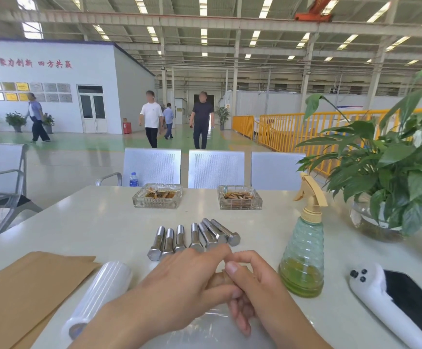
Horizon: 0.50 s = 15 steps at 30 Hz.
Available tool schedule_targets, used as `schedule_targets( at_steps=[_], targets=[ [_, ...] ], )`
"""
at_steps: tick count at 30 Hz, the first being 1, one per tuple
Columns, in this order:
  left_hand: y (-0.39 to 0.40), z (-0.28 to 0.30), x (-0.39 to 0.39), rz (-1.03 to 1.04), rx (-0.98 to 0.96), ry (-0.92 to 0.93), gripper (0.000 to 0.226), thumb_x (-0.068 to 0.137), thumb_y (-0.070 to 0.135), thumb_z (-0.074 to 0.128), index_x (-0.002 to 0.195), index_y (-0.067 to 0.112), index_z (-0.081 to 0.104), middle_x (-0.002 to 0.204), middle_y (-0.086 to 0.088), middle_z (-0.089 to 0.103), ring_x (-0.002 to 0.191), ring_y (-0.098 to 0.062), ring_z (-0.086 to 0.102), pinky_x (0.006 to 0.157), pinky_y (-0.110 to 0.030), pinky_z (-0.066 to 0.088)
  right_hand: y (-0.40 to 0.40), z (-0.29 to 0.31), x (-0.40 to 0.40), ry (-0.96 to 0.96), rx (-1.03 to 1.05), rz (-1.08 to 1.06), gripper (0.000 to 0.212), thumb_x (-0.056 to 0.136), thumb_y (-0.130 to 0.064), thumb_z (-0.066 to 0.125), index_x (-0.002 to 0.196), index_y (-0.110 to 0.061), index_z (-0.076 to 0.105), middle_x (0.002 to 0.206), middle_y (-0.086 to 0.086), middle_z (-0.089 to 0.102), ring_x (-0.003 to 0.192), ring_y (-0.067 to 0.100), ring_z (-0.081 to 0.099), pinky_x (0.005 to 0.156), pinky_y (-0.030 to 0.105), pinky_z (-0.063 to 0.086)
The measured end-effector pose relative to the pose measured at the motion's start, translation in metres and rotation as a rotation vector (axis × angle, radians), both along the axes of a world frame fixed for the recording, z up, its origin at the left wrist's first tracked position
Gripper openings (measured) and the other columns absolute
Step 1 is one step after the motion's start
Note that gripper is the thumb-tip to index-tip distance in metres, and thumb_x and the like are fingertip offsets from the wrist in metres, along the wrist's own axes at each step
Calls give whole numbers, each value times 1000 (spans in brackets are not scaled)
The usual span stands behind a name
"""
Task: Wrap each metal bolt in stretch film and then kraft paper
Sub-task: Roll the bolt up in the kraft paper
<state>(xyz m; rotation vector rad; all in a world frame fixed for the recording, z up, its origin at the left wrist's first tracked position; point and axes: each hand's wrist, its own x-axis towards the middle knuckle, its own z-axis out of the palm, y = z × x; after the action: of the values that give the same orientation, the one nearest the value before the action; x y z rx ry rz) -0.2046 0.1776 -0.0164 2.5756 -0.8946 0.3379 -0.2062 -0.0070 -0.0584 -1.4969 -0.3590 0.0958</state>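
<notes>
Several bare metal bolts [194, 239] lie side by side on the white table [99, 222], just beyond my hands. My left hand [179, 283] and my right hand [252, 285] meet at the table's near middle around a small kraft-paper-wrapped bolt [217, 278]. Only a brown strip of it shows between them. My left fingers lie over it with the thumb below, and my right thumb and fingers curl round its right end. A roll of stretch film [99, 293] lies to the left, beside kraft paper sheets [21, 293]. A loose piece of clear film [204, 326] lies under my hands.
A green spray bottle [303, 253] stands right of my hands. A white controller and a dark phone [406, 301] lie at the near right. Two glass ashtrays [157, 195] [240, 197] sit farther back, and a potted plant [391, 177] at the right. Metal chairs and people stand beyond.
</notes>
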Motion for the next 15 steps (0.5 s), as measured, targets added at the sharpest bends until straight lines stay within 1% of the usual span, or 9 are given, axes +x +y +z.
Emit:
schedule_targets(
  at_steps=[2, 3, 5, 6, 8, 10, 11, 13, 15],
  targets=[
    [0, -3, 0, -39, -15, -4, 23, 91, 68, 50, 108, 54, 43, 68, 29, 56, 63, 1, 50, 62, -28, 42, -1, 1, 0, -10, -3, 34, 31, 92, -48, 68, 115, -30, 59, 58, 21, 59, 38, 24, 49, 38, 25, 37],
    [1, -6, 1, -48, -21, -11, 19, 92, 67, 49, 105, 54, 44, 70, 25, 59, 65, 0, 51, 61, -26, 41, -2, 1, -1, -24, -25, 44, 28, 90, -50, 67, 113, -36, 61, 58, 21, 59, 38, 24, 49, 38, 24, 37],
    [4, -13, 4, -43, -30, -29, 19, 92, 66, 47, 98, 48, 46, 75, 10, 61, 72, -5, 54, 59, -24, 37, -2, 0, -3, -60, -109, 8, 28, 88, -57, 63, 113, -43, 60, 57, 17, 61, 37, 23, 49, 38, 24, 38],
    [6, -17, 6, -39, -46, -25, 21, 91, 65, 49, 97, 44, 47, 74, 6, 60, 72, -7, 54, 59, -24, 38, -2, 0, -5, -105, -176, -44, 28, 90, -60, 60, 114, -46, 59, 57, 13, 63, 38, 23, 50, 39, 25, 40],
    [10, -24, 11, -17, -85, 6, 23, 90, 64, 54, 97, 43, 50, 71, 7, 58, 71, -7, 53, 60, -26, 43, -4, -1, -7, -255, -348, -218, 27, 96, -63, 49, 119, -49, 54, 57, 8, 65, 44, 18, 56, 47, 29, 46],
    [14, -29, 14, 27, -92, 32, 26, 87, 66, 56, 101, 44, 53, 73, 13, 60, 74, -5, 54, 66, -24, 47, -9, 0, -9, -411, -491, -437, 23, 97, -61, 41, 115, -49, 52, 63, 4, 65, 55, 13, 60, 62, 30, 49],
    [15, -33, 15, 45, -85, 50, 28, 87, 67, 56, 103, 45, 54, 75, 14, 61, 76, -5, 54, 68, -23, 49, -12, 1, -10, -452, -552, -528, 17, 98, -56, 43, 110, -48, 52, 65, 1, 63, 62, 12, 60, 66, 29, 48],
    [18, -40, 17, 74, -46, 68, 30, 85, 69, 54, 106, 47, 52, 77, 15, 62, 76, -6, 54, 69, -23, 49, -16, 6, -16, -448, -756, -658, 11, 100, -49, 46, 108, -44, 51, 79, -11, 62, 75, 5, 58, 68, 27, 45],
    [20, -44, 18, 78, 8, 50, 36, 82, 74, 47, 108, 49, 49, 73, 18, 60, 73, -5, 53, 64, -20, 42, -21, 9, -22, -343, -1022, -682, 17, 101, -51, 42, 114, -42, 49, 105, -18, 56, 96, 1, 52, 73, 28, 39]
  ],
)
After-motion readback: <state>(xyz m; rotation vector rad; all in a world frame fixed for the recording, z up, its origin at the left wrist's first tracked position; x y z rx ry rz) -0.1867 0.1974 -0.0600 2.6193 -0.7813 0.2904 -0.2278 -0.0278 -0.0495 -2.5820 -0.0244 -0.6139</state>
